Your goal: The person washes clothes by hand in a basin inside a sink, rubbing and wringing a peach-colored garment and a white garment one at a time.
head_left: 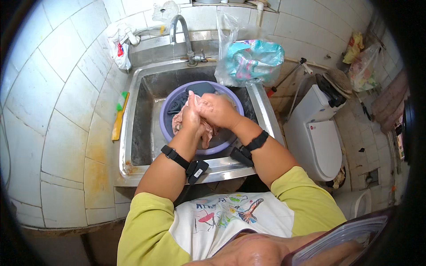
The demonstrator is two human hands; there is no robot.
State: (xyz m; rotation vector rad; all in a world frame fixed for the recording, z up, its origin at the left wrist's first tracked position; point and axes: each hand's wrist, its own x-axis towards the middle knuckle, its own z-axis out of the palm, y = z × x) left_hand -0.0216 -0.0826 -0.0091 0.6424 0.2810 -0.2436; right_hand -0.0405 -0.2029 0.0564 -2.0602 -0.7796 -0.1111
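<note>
Left hand (192,116) and right hand (220,111) pressed together, both clenching pink cloth (207,134) bunched between the palms, held right over the purple basin (163,119) in the metal sink (152,135), probably so any drips land inside.

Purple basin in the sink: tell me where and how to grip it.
The basin is probably best gripped by its left and right rim, from above: the round rim is largely exposed, while sink walls surround it and dark cloth lies inside.
</note>
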